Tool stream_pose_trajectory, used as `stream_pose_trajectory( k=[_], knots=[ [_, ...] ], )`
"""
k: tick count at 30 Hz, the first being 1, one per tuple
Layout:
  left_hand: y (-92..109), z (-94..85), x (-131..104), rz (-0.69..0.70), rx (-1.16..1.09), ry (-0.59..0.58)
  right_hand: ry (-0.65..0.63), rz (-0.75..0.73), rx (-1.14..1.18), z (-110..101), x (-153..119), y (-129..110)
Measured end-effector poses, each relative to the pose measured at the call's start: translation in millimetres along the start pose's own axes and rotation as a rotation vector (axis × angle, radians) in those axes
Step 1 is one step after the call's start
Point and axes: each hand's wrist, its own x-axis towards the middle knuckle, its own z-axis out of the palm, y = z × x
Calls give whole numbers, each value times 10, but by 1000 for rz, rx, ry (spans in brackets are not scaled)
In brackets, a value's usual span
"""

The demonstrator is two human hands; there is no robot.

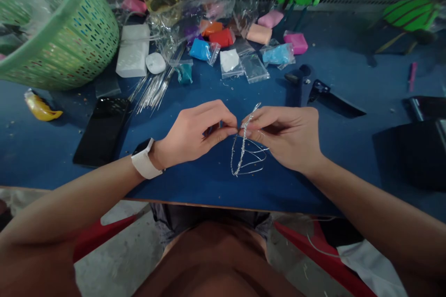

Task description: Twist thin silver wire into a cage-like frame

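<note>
A small wire frame of twisted silver strands hangs between my hands, above the blue table near its front edge. Its twisted spine runs up to a loop at the top, and thin curved ribs spread out to the right. My right hand pinches the frame near its upper part between thumb and fingers. From the other side, my left hand has thumb and forefinger pressed together at the frame's left edge. What exactly lies between those fingertips is too small to make out.
Straight silver wires lie left of centre beside a black phone. Pliers and a black-handled knife lie right. Behind are several clay packets, a green basket, and a black box far right.
</note>
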Motion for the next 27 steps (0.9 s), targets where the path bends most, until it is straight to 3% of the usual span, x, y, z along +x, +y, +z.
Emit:
stream_pose_trajectory(
  k=[3, 8, 14, 21, 27],
  knots=[
    [38, 18, 2, -22, -10, 7, 20, -1, 34, 42, -16, 3],
    [165, 115, 2, -205, -220, 90, 143, -22, -25, 144, -48, 46],
    [340, 221, -27, -393, -494, 188, 116, -198, -212, 132, -79, 34],
    [365, 178, -1, -395, -551, 232, 125, -238, -247, 150, -82, 53],
    [333, 138, 6, -427, -637, 142, 127, -319, -295, 164, -62, 40]
  ],
)
